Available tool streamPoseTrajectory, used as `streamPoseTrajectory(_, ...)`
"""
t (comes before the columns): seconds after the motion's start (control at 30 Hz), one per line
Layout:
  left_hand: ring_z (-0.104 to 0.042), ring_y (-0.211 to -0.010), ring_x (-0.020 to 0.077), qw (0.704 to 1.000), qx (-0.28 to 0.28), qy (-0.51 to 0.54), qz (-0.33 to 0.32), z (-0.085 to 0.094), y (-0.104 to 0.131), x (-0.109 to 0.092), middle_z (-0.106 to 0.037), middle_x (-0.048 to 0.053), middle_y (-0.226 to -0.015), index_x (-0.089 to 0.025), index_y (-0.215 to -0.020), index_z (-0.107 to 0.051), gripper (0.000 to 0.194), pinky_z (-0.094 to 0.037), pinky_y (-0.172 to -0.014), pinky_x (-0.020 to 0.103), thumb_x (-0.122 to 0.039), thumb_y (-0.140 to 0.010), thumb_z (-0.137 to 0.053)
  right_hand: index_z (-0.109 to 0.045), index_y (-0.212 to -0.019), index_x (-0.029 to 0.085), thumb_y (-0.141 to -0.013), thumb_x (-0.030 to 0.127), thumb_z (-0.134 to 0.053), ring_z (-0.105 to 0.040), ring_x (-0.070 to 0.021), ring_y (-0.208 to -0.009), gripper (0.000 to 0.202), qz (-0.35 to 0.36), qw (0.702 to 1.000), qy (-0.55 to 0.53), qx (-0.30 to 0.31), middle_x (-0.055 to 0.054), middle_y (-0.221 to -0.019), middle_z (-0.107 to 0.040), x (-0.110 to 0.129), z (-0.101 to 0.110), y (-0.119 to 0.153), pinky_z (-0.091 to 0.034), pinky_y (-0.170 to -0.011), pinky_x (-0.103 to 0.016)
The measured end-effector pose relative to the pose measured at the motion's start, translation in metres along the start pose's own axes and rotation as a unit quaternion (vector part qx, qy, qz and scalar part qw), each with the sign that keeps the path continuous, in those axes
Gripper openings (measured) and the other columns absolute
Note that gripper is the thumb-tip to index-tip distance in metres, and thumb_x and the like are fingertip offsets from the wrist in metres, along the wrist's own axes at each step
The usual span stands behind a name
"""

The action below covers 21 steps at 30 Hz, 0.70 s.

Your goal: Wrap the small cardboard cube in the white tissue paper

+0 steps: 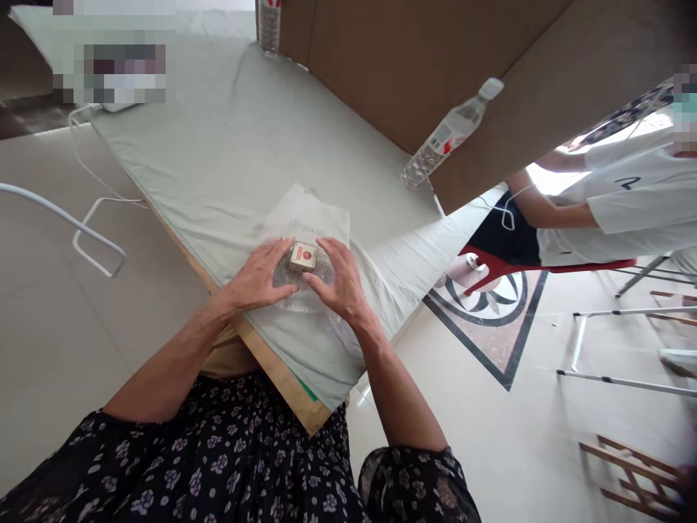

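Observation:
A small tan box [303, 257] with red print on top sits on a crumpled sheet of clear plastic, which looks like bubble wrap [325, 216], on the cloth-covered table. My left hand [265, 274] rests on the plastic at the box's left, with thumb and fingers spread. On the other side is my right hand [340, 280], its fingers apart and its thumb tip close to the box's lower corner. Neither hand appears closed on the box. Part of the plastic is hidden under both hands.
A large brown cardboard panel [403, 80] stands across the table's far side. By it are a tilted clear bottle [446, 138] and another bottle [269, 29]. At the right sits a person in a white shirt [642, 196]. A white cable [90, 160] hangs at the left.

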<state>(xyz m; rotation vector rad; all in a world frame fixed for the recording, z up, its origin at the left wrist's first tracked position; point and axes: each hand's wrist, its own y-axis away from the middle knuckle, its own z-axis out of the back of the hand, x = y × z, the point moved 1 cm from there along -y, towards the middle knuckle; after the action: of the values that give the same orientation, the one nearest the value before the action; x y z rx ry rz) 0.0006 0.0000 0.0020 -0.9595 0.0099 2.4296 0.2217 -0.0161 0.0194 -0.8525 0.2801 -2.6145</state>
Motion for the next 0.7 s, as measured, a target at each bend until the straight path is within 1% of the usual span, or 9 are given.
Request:
streamPoseTrajectory(0.07,-0.044,-0.152,0.0343,1.000,-0.002,0.013,0.008,0.011,0.007,-0.004,-0.048,0.017,-0.162,-0.018,-0.159,-0.038,0.080,-0.038,-0.125,0.053,-0.046,-0.089,-0.065,-0.058,-0.143,0.026,-0.096,0.048,-0.063,-0.057,-0.0321,-0.137,0.052,0.022,1.000,0.017,-0.002,-0.012,-0.148,-0.062,0.010,0.013,0.022,-0.045,-0.112,-0.052)
streamPoseTrajectory(0.13,-0.044,-0.152,0.0344,1.000,-0.008,0.004,-0.006,0.020,0.016,-0.007,-0.050,0.015,-0.160,-0.020,-0.157,-0.042,0.077,-0.038,-0.126,0.053,-0.046,-0.089,-0.066,-0.063,-0.136,0.026,-0.095,0.047,-0.065,-0.060,-0.0330,-0.131,0.046,0.072,0.995,0.039,0.051,-0.012,-0.144,-0.065,0.020,0.018,0.042,-0.046,-0.109,-0.053)
streamPoseTrajectory(0.2,-0.042,-0.153,0.0359,0.999,0.001,-0.017,-0.040,0.025,0.026,-0.010,-0.053,0.016,-0.158,-0.020,-0.155,-0.045,0.076,-0.036,-0.127,0.055,-0.044,-0.087,-0.069,-0.066,-0.131,0.023,-0.096,0.037,-0.065,-0.061,-0.0331,-0.128,0.038,0.102,0.987,0.074,0.095,-0.013,-0.143,-0.066,0.027,0.014,0.055,-0.046,-0.107,-0.052)
streamPoseTrajectory(0.27,-0.041,-0.153,0.0382,0.997,0.018,-0.044,-0.061,0.026,0.034,-0.011,-0.053,0.017,-0.157,-0.020,-0.153,-0.048,0.077,-0.034,-0.127,0.057,-0.041,-0.084,-0.073,-0.070,-0.124,0.022,-0.099,0.025,-0.058,-0.062,-0.0308,-0.125,0.028,0.099,0.984,0.104,0.104,-0.013,-0.140,-0.069,0.030,0.003,0.059,-0.046,-0.105,-0.050)
streamPoseTrajectory(0.37,-0.041,-0.153,0.0404,0.994,0.035,-0.076,-0.066,0.022,0.040,-0.011,-0.052,0.018,-0.158,-0.021,-0.149,-0.052,0.073,-0.032,-0.127,0.061,-0.036,-0.081,-0.074,-0.074,-0.109,0.023,-0.103,0.017,-0.047,-0.066,-0.0270,-0.116,0.028,0.073,0.988,0.112,0.081,-0.010,-0.130,-0.074,0.030,-0.011,0.053,-0.046,-0.102,-0.047)
streamPoseTrajectory(0.47,-0.043,-0.152,0.0389,0.994,0.022,-0.086,-0.063,0.019,0.035,-0.011,-0.053,0.016,-0.158,-0.022,-0.140,-0.059,0.060,-0.033,-0.127,0.060,-0.033,-0.082,-0.071,-0.074,-0.103,0.024,-0.105,0.022,-0.048,-0.068,-0.0252,-0.108,0.027,0.052,0.994,0.090,0.037,-0.009,-0.123,-0.076,0.027,-0.013,0.042,-0.048,-0.097,-0.045)
streamPoseTrajectory(0.6,-0.052,-0.146,0.0338,0.997,-0.035,-0.054,-0.051,0.017,0.015,-0.017,-0.063,0.013,-0.148,-0.022,-0.107,-0.071,0.021,-0.040,-0.123,0.054,-0.032,-0.089,-0.064,-0.073,-0.096,0.024,-0.104,0.031,-0.053,-0.069,-0.0252,-0.110,0.023,0.002,0.998,0.055,-0.033,-0.009,-0.120,-0.076,0.022,-0.003,0.024,-0.050,-0.096,-0.043)
streamPoseTrajectory(0.63,-0.056,-0.142,0.0326,0.997,-0.054,-0.037,-0.038,0.018,0.009,-0.018,-0.066,0.013,-0.145,-0.021,-0.099,-0.071,0.015,-0.043,-0.121,0.053,-0.031,-0.091,-0.062,-0.073,-0.095,0.024,-0.103,0.032,-0.055,-0.069,-0.0256,-0.113,0.021,-0.013,0.998,0.042,-0.044,-0.009,-0.121,-0.076,0.020,-0.001,0.018,-0.050,-0.097,-0.043)
streamPoseTrajectory(0.7,-0.063,-0.133,0.0310,0.997,-0.082,0.004,-0.001,0.019,-0.002,-0.021,-0.070,0.014,-0.139,-0.021,-0.091,-0.069,0.015,-0.051,-0.111,0.050,-0.032,-0.092,-0.060,-0.071,-0.093,0.025,-0.101,0.035,-0.056,-0.069,-0.0257,-0.117,0.020,-0.038,0.998,-0.001,-0.055,-0.009,-0.123,-0.075,0.015,0.002,0.006,-0.051,-0.100,-0.043)
